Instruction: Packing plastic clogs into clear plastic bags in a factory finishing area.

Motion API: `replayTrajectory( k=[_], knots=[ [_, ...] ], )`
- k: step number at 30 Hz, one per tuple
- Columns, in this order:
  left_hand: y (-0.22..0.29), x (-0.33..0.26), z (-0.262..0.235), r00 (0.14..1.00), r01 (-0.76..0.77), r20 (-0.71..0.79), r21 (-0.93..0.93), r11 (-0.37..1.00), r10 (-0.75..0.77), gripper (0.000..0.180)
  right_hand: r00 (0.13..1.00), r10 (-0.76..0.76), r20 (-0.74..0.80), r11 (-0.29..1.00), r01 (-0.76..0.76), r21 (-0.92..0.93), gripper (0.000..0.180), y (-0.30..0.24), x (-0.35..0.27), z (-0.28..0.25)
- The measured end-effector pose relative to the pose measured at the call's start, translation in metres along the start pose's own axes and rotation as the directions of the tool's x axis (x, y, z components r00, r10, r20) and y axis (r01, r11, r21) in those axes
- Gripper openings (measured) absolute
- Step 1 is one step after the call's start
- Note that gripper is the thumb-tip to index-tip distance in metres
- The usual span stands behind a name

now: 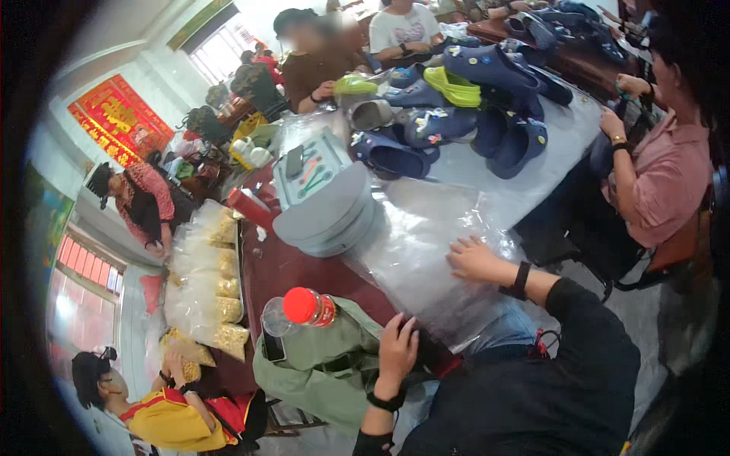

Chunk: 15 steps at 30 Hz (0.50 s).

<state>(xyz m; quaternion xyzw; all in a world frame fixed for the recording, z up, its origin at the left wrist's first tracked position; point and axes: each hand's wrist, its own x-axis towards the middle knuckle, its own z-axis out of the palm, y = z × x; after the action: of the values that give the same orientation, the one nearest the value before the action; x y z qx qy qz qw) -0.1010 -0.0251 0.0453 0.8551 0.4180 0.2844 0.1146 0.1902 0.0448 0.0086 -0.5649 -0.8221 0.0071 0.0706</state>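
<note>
My right hand (480, 260) lies flat with fingers spread on a pile of clear plastic bags (414, 228) at the table's near edge. My left hand (398, 348) is raised beside a green cloth jacket or bag (319, 361), its fingers apart and nothing visible in them. Beyond the plastic stands a stack of grey curved pieces (327, 220), with a dark phone (294, 162) on top. Farther back, navy clogs (441, 127) with small charms are heaped on the white-covered table, a lime-green clog (452, 87) among them.
A red-lidded jar (301, 305) and another phone (273, 347) rest by the green cloth. Left of the dark red table (281, 266) are several bags of yellow pieces (226, 285), where a person in yellow (179, 418) works. A person in pink (669, 167) sits at right.
</note>
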Motion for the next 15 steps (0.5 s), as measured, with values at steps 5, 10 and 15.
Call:
replayTrajectory(
  k=[5,10,15],
  knots=[
    [-0.018,0.035,0.066,0.969,-0.232,0.125,0.147,0.962,0.215,0.039,0.998,0.055,0.010,0.971,-0.056,0.234,0.045,0.028,0.002,-0.015],
    [-0.023,0.053,0.092,0.956,-0.275,0.162,0.224,0.935,0.243,0.048,0.964,0.225,-0.141,0.921,-0.164,0.353,0.048,0.070,0.031,-0.045],
    [-0.036,0.048,0.105,0.965,-0.260,0.104,0.313,0.913,0.239,0.054,0.729,0.645,-0.229,0.736,-0.511,0.444,0.062,0.136,0.111,-0.043]
  ],
)
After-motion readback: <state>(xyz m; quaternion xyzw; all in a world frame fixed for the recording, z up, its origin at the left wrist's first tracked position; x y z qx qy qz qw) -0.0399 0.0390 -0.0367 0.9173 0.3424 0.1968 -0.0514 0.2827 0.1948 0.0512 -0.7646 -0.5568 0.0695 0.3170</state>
